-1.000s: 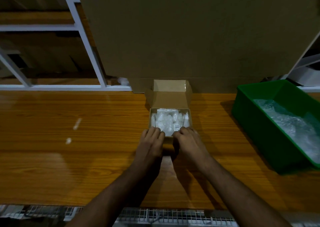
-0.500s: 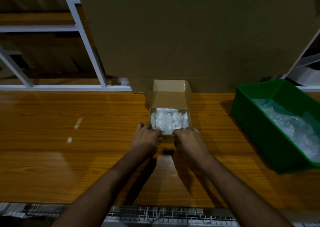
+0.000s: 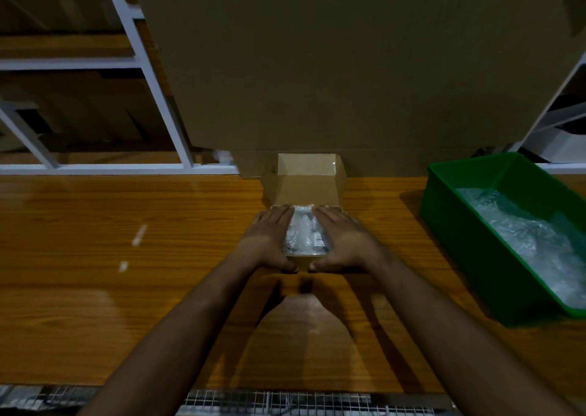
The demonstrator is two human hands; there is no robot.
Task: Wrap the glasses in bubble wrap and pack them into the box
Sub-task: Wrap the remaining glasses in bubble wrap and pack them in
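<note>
Head view: left hand (image 3: 269,238) and right hand (image 3: 341,241) are lying flat with straight fingers along the two sides of the box (image 3: 306,262), thumbs pressing its near wall, likely steadying it and tucking the bundle (image 3: 302,231) of wrapped glasses down inside. The lid (image 3: 306,177) is standing open at the far side against the cardboard sheet (image 3: 348,66). Table (image 3: 126,225) is giving room left; green bin (image 3: 450,225) is limiting room right.

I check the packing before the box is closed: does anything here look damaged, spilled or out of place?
Nothing stands out. The wrapped bundle sits inside the small box, lid still open, with the left hand and right hand on its sides. Two small white scraps lie on the table.
</note>
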